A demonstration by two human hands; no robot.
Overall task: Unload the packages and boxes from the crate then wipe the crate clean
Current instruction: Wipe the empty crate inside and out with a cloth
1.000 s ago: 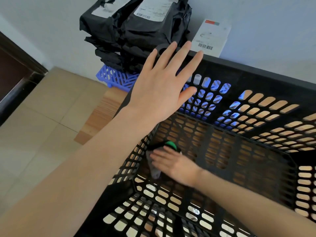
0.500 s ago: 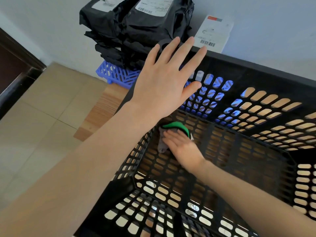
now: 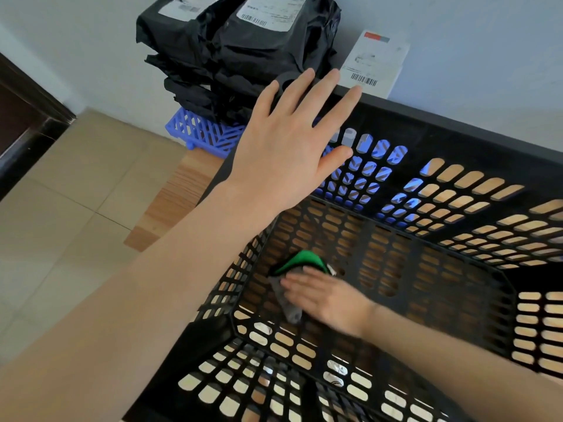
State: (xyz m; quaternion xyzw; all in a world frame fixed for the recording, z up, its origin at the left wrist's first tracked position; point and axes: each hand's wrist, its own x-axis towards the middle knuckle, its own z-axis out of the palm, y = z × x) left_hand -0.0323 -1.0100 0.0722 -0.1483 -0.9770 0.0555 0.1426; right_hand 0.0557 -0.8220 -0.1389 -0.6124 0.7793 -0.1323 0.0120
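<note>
Risks snagging the cloth (image 3: 300, 262) on the slotted floor of the crate (image 3: 457, 132), near its left wall, while pressing it down with the right hand (image 3: 326, 296), fingers straight and together. Could slide the crate toward the packages (image 3: 237, 50) stacked just beside its far corner if braced loosely: left hand (image 3: 286, 147) spread wide over the rim (contact unclear). Cannot judge the cloth's extent under the blurred hand; near wall cut off

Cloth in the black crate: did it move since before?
Yes. The cloth, pressed by the right hand, slid toward the far wall of the crate, then came back nearer the person.
</note>
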